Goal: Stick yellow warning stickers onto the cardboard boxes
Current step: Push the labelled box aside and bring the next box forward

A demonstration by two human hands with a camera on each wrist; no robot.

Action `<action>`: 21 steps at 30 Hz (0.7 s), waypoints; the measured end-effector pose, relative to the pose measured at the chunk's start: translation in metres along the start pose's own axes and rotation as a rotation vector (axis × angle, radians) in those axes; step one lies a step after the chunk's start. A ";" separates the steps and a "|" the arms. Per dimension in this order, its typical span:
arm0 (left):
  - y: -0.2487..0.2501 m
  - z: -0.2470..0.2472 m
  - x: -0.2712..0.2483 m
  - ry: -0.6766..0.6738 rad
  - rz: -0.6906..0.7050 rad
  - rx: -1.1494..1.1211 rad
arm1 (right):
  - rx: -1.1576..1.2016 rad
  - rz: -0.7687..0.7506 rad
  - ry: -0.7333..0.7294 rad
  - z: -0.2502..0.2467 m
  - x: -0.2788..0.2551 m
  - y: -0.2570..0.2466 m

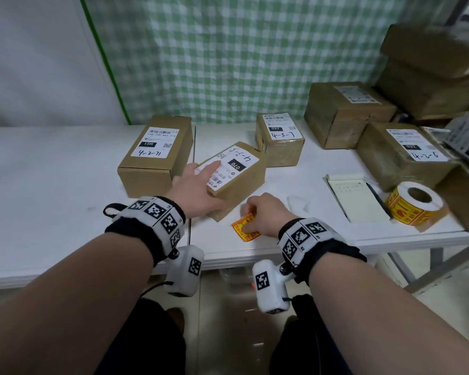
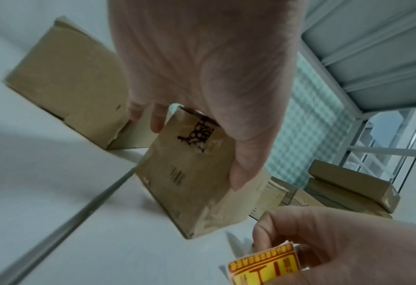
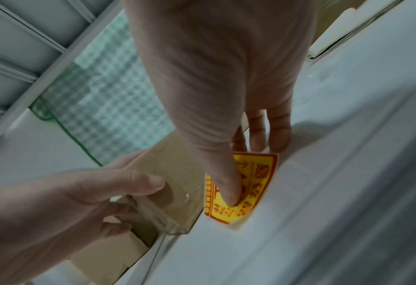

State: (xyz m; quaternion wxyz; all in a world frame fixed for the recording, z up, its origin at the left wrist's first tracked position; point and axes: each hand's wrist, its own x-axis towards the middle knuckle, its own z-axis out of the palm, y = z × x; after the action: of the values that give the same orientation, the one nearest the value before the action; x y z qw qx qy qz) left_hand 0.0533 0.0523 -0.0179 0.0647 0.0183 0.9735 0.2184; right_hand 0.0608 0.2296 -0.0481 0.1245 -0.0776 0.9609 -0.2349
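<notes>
The box, brown cardboard with a white label reading 070, sits tilted, one end raised off the table. The sticker, yellow with red print, lies just beside its near corner, possibly curled at one edge; blur hides the detail.

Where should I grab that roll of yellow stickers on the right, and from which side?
Take the sticker roll from above. It lies flat on the table with its open core facing up, so a hand can probably span the outer rim or hook fingers into the core. A box crowds its far side, and the notepad sits to its left.
</notes>
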 end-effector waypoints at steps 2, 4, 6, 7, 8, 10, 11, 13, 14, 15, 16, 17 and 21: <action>-0.005 0.003 -0.002 0.014 -0.003 -0.114 | 0.008 -0.023 0.014 0.001 -0.002 0.003; -0.008 0.006 -0.005 0.037 -0.004 -0.229 | 0.019 -0.044 0.034 0.004 -0.004 0.006; -0.010 0.006 -0.008 0.059 -0.015 -0.319 | 0.035 -0.044 0.060 0.005 -0.006 0.008; -0.011 0.005 -0.010 0.073 -0.025 -0.358 | 0.046 -0.042 0.077 0.005 -0.007 0.009; -0.012 0.005 -0.011 0.083 -0.039 -0.397 | 0.057 -0.038 0.091 0.005 -0.008 0.010; -0.016 0.002 -0.012 0.098 -0.062 -0.479 | 0.064 -0.028 0.109 0.005 -0.009 0.012; -0.019 0.001 -0.014 0.099 -0.074 -0.530 | 0.064 -0.019 0.115 0.005 -0.009 0.014; -0.022 -0.002 -0.017 0.103 -0.098 -0.637 | 0.074 -0.003 0.127 0.006 -0.011 0.016; -0.024 -0.003 -0.019 0.104 -0.111 -0.683 | 0.079 -0.003 0.133 0.007 -0.013 0.016; -0.026 -0.004 -0.020 0.104 -0.122 -0.724 | 0.078 -0.012 0.134 0.007 -0.014 0.017; -0.027 -0.004 -0.021 0.103 -0.135 -0.764 | 0.067 -0.029 0.129 0.008 -0.015 0.017; -0.028 -0.004 -0.022 0.103 -0.146 -0.805 | 0.043 -0.049 0.113 0.008 -0.016 0.016; -0.030 -0.002 -0.026 0.099 -0.190 -0.944 | -0.055 -0.090 0.027 0.008 -0.017 0.014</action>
State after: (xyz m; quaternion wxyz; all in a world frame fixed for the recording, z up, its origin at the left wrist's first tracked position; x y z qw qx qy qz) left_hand 0.0786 0.0224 -0.0264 0.0393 -0.1123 0.7674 0.6300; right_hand 0.0785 0.2421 -0.0584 0.0989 -0.1211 0.9641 -0.2148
